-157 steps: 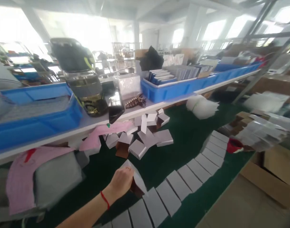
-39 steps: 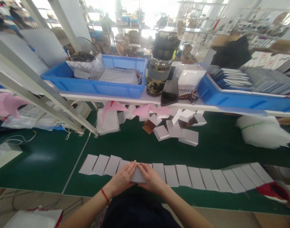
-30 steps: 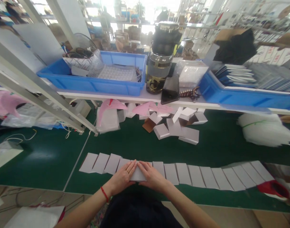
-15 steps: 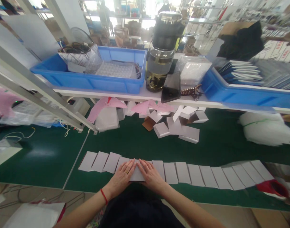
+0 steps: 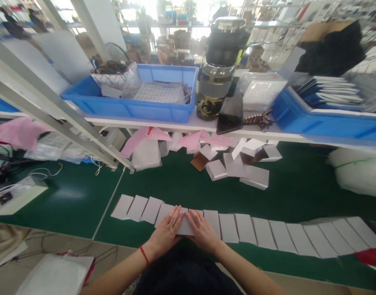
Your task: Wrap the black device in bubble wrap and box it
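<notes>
A long row of flat white boxes (image 5: 262, 233) runs side by side along the front of the green table. Near the middle, my left hand (image 5: 167, 230) rests with its fingers stretched out over one white box (image 5: 184, 228). From the other side, my right hand (image 5: 203, 232) lies on the same box, fingers extended and pointing inward. The two hands' fingertips come close together at the box's far edge. Under the palms, parts of the neighbouring boxes are hidden. More boxes (image 5: 137, 208) continue to the left, slightly tilted against one another.
Several open white cartons (image 5: 234, 164) lie behind the row. Above stands a shelf with a blue bin (image 5: 129, 108), a large bottle (image 5: 217, 78), a phone (image 5: 230, 114) and another blue bin (image 5: 335, 123). A metal post (image 5: 92, 135) slants down at left.
The whole view has swung a little left, so everything sits further right. Both hands stay on the box, with only slight finger movement.
</notes>
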Demonstrator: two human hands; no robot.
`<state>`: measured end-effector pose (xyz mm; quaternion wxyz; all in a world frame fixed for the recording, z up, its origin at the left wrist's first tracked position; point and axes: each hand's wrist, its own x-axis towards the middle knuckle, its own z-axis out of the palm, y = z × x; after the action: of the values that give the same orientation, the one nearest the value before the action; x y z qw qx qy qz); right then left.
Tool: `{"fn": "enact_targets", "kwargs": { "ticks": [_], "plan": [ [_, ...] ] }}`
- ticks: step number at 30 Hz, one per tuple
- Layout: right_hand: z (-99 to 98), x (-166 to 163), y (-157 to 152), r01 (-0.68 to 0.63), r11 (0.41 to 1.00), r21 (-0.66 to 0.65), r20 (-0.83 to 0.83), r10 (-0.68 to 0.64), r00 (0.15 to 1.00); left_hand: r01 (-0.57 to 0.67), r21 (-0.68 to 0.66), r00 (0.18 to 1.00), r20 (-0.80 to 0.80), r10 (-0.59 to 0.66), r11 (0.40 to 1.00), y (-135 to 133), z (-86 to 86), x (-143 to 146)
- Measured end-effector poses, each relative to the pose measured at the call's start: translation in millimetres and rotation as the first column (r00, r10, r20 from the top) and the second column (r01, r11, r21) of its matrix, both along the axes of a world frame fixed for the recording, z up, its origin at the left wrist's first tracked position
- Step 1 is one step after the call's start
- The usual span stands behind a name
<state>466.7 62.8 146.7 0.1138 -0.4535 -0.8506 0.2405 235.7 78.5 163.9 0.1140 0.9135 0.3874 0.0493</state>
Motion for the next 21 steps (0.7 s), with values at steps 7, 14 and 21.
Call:
{"fn": "enact_targets", "kwargs": {
  "ticks": [7,14,21],
  "plan": [
    [3.3,-1,2,0.072,0.996,-0.047,-0.008,-0.073,0.997,-0.279,-0.143,0.903,0.298,0.310,0.950,-12,10.9,17],
    [31.8,-42,2,0.258,0.952,-0.167,0.070,-0.249,0.966,-0.571,-0.200,0.736,0.306,0.604,0.796,-36,-5.8,15],
    [21.9,-43,-12,0.109,0.952,-0.285,-0.128,-0.150,0.980,-0.446,0.059,0.877,0.229,0.423,0.893,-38,-23.5,11]
  ]
}}
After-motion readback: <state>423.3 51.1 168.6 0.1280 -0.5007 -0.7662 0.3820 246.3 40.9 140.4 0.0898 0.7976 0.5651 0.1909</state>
